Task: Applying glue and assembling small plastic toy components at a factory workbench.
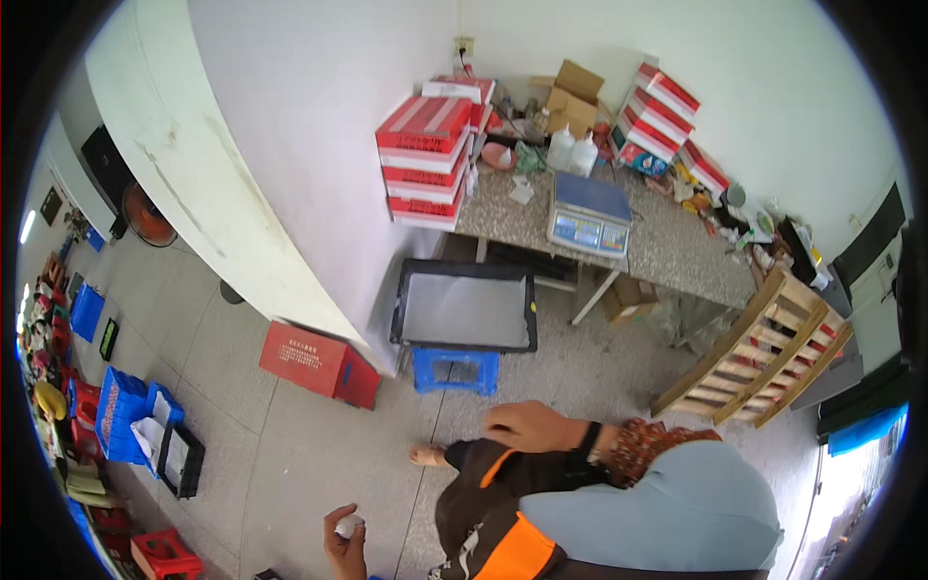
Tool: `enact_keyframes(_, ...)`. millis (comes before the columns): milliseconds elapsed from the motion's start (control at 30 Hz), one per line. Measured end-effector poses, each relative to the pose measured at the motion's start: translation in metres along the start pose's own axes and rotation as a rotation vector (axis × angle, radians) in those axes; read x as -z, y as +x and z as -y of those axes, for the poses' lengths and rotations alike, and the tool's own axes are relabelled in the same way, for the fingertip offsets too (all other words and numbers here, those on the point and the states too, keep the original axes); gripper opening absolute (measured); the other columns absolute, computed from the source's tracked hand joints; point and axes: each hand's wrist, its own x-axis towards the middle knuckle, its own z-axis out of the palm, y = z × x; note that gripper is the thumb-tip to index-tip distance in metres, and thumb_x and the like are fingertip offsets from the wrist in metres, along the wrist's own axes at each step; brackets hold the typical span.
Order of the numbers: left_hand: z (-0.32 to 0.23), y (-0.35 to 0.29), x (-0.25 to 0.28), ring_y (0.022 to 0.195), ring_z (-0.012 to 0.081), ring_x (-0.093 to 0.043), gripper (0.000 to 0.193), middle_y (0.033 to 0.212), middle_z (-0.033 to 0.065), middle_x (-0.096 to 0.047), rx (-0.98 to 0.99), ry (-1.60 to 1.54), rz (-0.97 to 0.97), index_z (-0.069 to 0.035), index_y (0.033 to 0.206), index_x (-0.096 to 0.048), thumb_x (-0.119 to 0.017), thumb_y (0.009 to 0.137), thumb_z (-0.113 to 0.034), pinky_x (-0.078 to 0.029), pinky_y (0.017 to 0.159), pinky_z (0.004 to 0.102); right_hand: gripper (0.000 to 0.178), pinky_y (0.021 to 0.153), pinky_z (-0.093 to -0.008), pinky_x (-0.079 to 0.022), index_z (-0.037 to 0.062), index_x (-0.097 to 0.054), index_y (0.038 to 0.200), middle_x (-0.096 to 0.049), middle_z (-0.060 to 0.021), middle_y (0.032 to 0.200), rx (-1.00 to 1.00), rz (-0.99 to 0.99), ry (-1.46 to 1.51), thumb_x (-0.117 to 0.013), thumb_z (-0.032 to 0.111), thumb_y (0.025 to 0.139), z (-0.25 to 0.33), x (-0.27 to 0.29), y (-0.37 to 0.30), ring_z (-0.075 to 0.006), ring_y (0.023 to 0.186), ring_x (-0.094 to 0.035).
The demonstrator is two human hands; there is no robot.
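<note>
At bottom, the left hand (342,547) holds a partly hidden white object (349,526).

The left grip (342,543) covers part of the white thing (349,526), and its arm gets cut off below. The right grip (535,426) has its fingertips tucked out of sight; I can't tell if it holds anything. The tray (464,345) hides the blue stool's (422,373) top. Stuff (698,200) heaped on the counter (667,261) is too small to name.
</note>
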Motion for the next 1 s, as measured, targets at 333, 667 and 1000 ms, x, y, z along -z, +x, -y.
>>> enact_keyframes(333, 0.039, -0.043, -0.095, 0.094, 0.0133, -0.065, 0.037, 0.125, 0.0051, -0.065, 0.159, 0.051, -0.203, -0.009, 0.135, -0.059, -0.066, 0.099, -0.017, -0.049, 0.069, 0.0258, 0.018, 0.073, -0.048, -0.053, 0.0084, -0.071, 0.096, -0.072, -0.0168, 0.092, -0.574, -0.353, -0.358, -0.066, 0.024, 0.091, -0.248, 0.134, -0.093, -0.0403, 0.085, -0.068)
enact_keyframes(667, -0.022, 0.024, -0.372, 0.098, 0.0194, -0.068, 0.043, 0.134, 0.0159, -0.064, 0.075, 0.038, -0.114, -0.005, 0.141, -0.054, -0.064, 0.101, -0.017, -0.052, 0.07, 0.0259, 0.018, 0.07, -0.0546, -0.052, -0.0014, -0.067, 0.094, -0.07, -0.025, 0.089, -1.011, -1.044, -0.464, -0.059, 0.015, 0.094, -0.607, 0.442, -0.273, -0.0469, 0.082, -0.066)
enact_keyframes(1000, -0.213, 0.109, -0.642, 0.097, 0.0205, -0.068, 0.041, 0.135, 0.0176, -0.063, 0.024, 0.185, 0.133, -0.002, 0.138, -0.052, -0.06, 0.105, -0.025, -0.053, 0.073, 0.0294, 0.023, 0.083, -0.0574, -0.054, -0.002, -0.065, 0.11, -0.068, -0.0306, 0.103, -1.102, -1.119, -0.517, -0.06, 0.012, 0.093, -0.826, 0.66, -0.326, -0.0496, 0.097, -0.067)
